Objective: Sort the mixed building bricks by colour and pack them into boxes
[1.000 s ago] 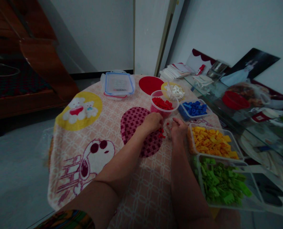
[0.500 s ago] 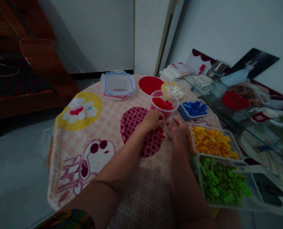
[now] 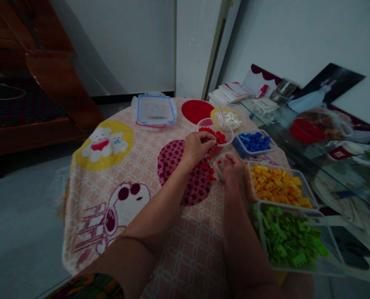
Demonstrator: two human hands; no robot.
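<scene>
Overlapping the tub (image 3: 219, 148) of red pieces (image 3: 221, 138), the left hand (image 3: 199, 147)'s grip was curled, any pinched piece indiscernible. Loose red bits (image 3: 211, 170) lay on this grip's near side, beside the right hand (image 3: 234, 168), whose grip could not be judged.

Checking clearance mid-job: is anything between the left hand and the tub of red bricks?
Nothing visible. The left hand overlaps the near rim of the tub in this view; loose bricks lie nearer the camera, and the right hand is off to the right.
</scene>
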